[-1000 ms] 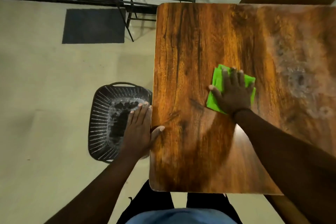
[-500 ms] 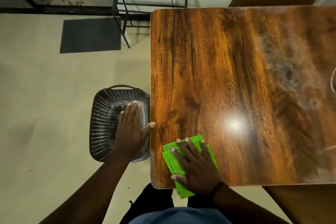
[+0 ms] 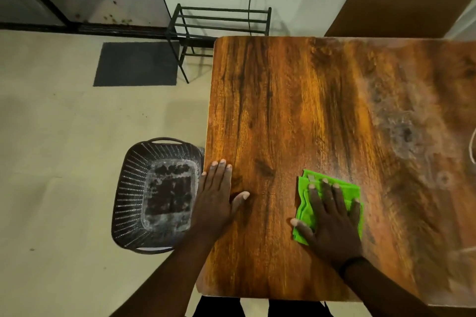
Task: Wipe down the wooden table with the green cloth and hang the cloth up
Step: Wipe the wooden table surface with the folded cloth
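Pressing: right hand [image 3: 332,224], palm flat, fingers spread, on green cloth [image 3: 334,189]; left hand [image 3: 216,198] flat, released, on wooden table [image 3: 296,100].

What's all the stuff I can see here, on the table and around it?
Wooden table: one, orange-brown, right half of view, pale dusty smears toward its right side.
Green cloth: one, bright green, folded, flat on the table's near part.
Basket: one, dark slotted plastic, on the floor left of the table.
Mat: one, dark grey, on the floor, far left.
Metal rack: one, black, by the wall behind the table.
Left hand: flat on the table's left edge.
Right hand: spread flat on the cloth.
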